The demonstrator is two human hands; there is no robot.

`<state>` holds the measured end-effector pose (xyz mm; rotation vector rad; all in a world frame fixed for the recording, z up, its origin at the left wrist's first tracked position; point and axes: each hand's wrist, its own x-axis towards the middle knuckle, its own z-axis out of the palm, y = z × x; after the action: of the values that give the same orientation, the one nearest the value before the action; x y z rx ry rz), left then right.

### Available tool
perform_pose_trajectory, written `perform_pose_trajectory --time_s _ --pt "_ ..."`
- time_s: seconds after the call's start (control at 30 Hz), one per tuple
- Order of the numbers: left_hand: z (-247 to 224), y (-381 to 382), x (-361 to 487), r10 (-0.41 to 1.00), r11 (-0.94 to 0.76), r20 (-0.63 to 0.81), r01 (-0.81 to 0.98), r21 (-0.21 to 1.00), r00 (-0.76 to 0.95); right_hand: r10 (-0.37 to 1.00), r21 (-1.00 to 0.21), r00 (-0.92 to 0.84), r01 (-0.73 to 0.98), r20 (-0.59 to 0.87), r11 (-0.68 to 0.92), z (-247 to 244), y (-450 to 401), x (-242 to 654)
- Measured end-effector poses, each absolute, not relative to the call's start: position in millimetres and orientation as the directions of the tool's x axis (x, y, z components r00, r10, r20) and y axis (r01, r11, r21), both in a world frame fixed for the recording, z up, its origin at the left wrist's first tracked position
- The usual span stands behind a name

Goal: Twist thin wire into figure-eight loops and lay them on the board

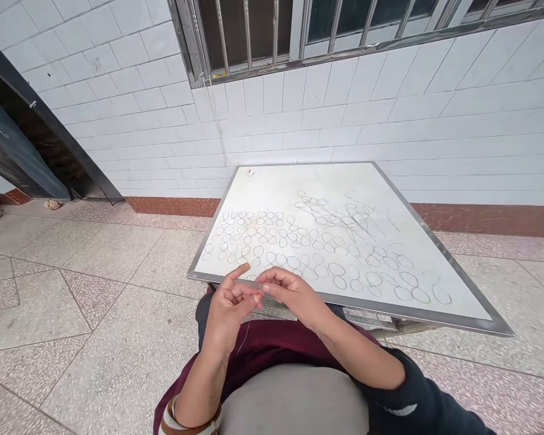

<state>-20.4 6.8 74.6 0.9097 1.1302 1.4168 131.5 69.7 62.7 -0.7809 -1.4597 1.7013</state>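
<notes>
My left hand point(230, 308) and my right hand point(292, 294) meet over the near edge of a white table point(272, 181) with a grey metal rim. Thumb and fingertips of both pinch a thin wire, whose loose end point(243, 338) hangs below my left hand over the dark red cloth on my lap. On the tabletop lie rows of thin wire rings point(338, 270), many in joined pairs. Farther back is a tangled heap of wire pieces point(356, 220).
A small red and white object point(251, 173) sits at the table's far left corner. Behind stands a white tiled wall point(299, 136) with a barred window point(326, 30). A dark doorway point(31, 139) opens at the left, above a stone-tiled floor point(118, 338).
</notes>
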Motion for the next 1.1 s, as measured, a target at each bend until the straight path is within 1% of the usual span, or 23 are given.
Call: perform_pose_trajectory --time_s 0.13,0.3,0.53,0.6,0.8,1.0,1.1 --pt "75.3 4.5 -20.2 0.988 0.052 -0.086 -0.255 0.966 -0.128 0.822 -0.971 -0.569 -0.195 -0.004 -0.140 60.5 67.8 132.9" --pt "73.6 4.4 -19.3 0.985 0.085 -0.131 -0.357 0.930 -0.107 0.822 -0.931 -0.567 -0.273 -0.048 -0.242 57.3 64.7 129.6" --pt "68.7 5.3 -21.4 0.987 0.033 -0.091 -0.386 0.922 -0.134 0.827 -0.866 -0.546 -0.340 -0.134 -0.365 59.7 61.7 125.9" --pt "69.2 5.0 -20.6 0.985 0.028 -0.090 -0.375 0.926 -0.147 0.827 -0.869 -0.546 -0.338 -0.132 -0.361 60.0 61.7 125.8" --pt "70.4 3.4 -17.2 0.981 -0.010 -0.059 -0.354 0.935 -0.185 0.842 -0.914 -0.538 -0.313 -0.053 -0.257 58.4 63.8 127.8" --pt "68.1 2.4 -17.3 0.983 -0.031 -0.042 -0.387 0.922 -0.179 0.826 -0.879 -0.555 -0.343 -0.095 -0.331 60.0 64.4 128.1" --pt "67.2 2.9 -17.7 0.986 -0.059 -0.008 -0.387 0.920 -0.169 0.824 -0.859 -0.556 -0.367 -0.106 -0.358 60.2 64.5 127.2"
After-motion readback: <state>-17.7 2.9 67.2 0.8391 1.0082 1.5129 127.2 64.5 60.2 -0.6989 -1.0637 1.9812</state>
